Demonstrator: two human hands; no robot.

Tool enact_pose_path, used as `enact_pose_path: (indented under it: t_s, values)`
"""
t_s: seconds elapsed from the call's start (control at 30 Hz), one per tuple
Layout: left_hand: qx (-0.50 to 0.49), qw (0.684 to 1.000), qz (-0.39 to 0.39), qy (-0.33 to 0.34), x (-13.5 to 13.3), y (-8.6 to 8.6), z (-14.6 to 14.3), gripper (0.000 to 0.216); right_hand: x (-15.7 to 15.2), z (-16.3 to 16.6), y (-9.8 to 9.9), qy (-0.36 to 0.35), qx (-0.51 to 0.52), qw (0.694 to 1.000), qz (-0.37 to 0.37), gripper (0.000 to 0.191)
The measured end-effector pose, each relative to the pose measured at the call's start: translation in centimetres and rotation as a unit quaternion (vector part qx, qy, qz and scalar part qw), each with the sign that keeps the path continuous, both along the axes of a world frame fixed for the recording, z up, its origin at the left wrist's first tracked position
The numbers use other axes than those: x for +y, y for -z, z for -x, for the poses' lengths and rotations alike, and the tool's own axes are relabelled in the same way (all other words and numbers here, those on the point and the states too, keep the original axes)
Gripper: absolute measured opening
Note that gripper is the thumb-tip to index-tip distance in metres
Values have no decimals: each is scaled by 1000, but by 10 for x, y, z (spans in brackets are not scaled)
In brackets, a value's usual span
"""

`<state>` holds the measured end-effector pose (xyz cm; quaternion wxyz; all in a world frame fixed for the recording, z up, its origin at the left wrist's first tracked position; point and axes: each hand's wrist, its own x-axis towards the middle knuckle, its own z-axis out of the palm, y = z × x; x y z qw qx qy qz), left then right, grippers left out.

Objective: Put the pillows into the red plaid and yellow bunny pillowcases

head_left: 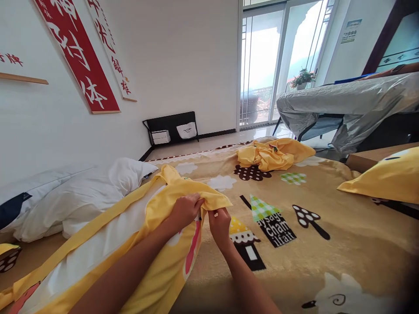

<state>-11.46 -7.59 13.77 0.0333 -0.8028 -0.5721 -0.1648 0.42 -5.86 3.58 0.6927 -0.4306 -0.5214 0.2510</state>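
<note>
A yellow pillowcase (170, 257) lies in front of me, with a white pillow (98, 244) showing through its long open side. My left hand (187, 211) is closed on the fabric near the pillowcase's far right corner. Just to the right, my right hand (220, 224) pinches the edge of the same cloth, its fingertips close to those of the left. Part of a pink and white print shows on the case below the hands. My forearms hide some of the case.
A patterned tan blanket (314, 248) spreads beneath. White pillows (91, 196) lie at the left, crumpled yellow cloth (275, 155) at the far side, and a yellow pillow (393, 174) at the right. Beyond stands a plastic-covered table (340, 96), where another person's forearm (399, 69) rests.
</note>
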Motion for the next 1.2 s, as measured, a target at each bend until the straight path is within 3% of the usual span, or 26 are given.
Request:
enact_pose_path:
  t_s: [0.17,0.4,0.7,0.87,0.97,1.1,1.2]
  values:
    - [6,1000,9,-15,2,0,2,30,6,-7,10,10,-61,998,-21,17]
    - [55,996,18,61,4,7,6,28,20,-21,10,10,-93,996,-6,22]
    - [105,987,-24,118,-8,7,-1,32,22,-11,14,38,-54,997,24,21]
    - [159,970,30,180,-20,1,-3,27,19,-7,14,56,0,998,37,19]
    - [132,978,74,140,-18,-3,1,36,16,-6,15,62,48,996,47,17]
    - [57,994,96,-1,-5,-3,4,41,13,-4,16,46,99,993,53,18]
    - [79,990,61,-95,-1,0,2,42,12,-5,14,24,124,991,52,18]
